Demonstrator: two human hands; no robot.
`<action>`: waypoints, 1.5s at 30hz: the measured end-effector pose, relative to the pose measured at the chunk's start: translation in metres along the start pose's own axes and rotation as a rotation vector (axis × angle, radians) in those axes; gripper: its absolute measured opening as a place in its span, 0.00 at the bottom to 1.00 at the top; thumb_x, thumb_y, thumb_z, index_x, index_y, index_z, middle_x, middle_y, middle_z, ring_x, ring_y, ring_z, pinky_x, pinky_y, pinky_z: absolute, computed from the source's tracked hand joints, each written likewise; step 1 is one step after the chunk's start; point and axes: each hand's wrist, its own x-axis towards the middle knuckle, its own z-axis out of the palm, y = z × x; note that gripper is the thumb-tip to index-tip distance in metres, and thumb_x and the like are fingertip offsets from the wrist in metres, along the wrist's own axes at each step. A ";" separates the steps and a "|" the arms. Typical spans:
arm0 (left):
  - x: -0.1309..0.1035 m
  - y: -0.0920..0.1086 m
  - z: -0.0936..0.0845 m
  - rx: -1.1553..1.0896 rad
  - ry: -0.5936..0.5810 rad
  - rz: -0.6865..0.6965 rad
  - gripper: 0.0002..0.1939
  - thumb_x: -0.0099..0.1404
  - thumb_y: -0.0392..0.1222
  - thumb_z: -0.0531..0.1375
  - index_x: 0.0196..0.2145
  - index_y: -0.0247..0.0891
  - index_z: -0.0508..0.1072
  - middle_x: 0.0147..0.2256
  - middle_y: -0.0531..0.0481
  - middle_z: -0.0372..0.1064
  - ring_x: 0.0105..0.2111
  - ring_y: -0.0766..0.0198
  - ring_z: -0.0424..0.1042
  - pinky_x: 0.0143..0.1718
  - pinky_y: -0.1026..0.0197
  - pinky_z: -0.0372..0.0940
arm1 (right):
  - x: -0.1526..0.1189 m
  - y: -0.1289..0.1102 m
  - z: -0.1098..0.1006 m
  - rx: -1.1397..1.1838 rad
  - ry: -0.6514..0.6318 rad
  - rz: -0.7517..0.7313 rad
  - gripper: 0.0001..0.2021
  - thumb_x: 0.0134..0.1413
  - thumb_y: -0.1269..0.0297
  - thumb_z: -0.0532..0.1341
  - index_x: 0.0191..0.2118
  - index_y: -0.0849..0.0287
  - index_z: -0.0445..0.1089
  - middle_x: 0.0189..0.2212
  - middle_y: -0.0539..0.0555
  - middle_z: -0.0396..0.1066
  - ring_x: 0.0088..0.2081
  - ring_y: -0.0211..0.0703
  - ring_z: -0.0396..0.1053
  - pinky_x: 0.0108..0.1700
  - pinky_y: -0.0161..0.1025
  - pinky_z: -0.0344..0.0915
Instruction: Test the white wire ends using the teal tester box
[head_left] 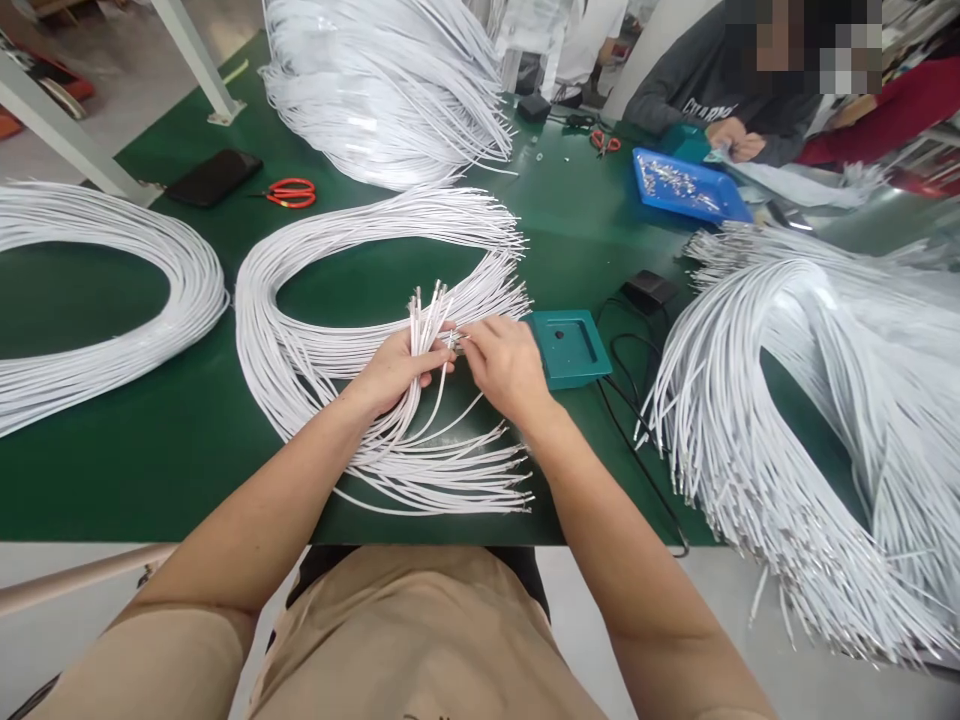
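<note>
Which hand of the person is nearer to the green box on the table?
Right. The right hand is close beside the green box, at its left edge; I cannot tell if they touch. The left hand, holding white wires, is farther left, beyond the right hand.

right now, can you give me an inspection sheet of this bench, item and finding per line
Surface: green tabletop, largely covered by white wire bundles.
Job's things: white wires upright in the grip; a wire coil spread beneath the hands.
Clutter: orange-handled scissors beside a flat dark object; blue tray of small parts.
Hands: left hand grips the wires; right hand has its fingers at the wires near the left, exact hold unclear.
Cables: black cable runs from near the green box to the table's front edge.
Surroundings: co-worker across the table, hands together; large wire heap at right.
</note>
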 end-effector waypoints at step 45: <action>0.004 -0.007 -0.011 0.373 0.084 0.068 0.25 0.49 0.46 0.69 0.44 0.34 0.74 0.31 0.51 0.73 0.31 0.60 0.74 0.32 0.62 0.66 | -0.029 -0.021 -0.002 0.117 0.081 0.107 0.16 0.67 0.65 0.47 0.48 0.61 0.71 0.41 0.59 0.74 0.42 0.47 0.67 0.47 0.43 0.62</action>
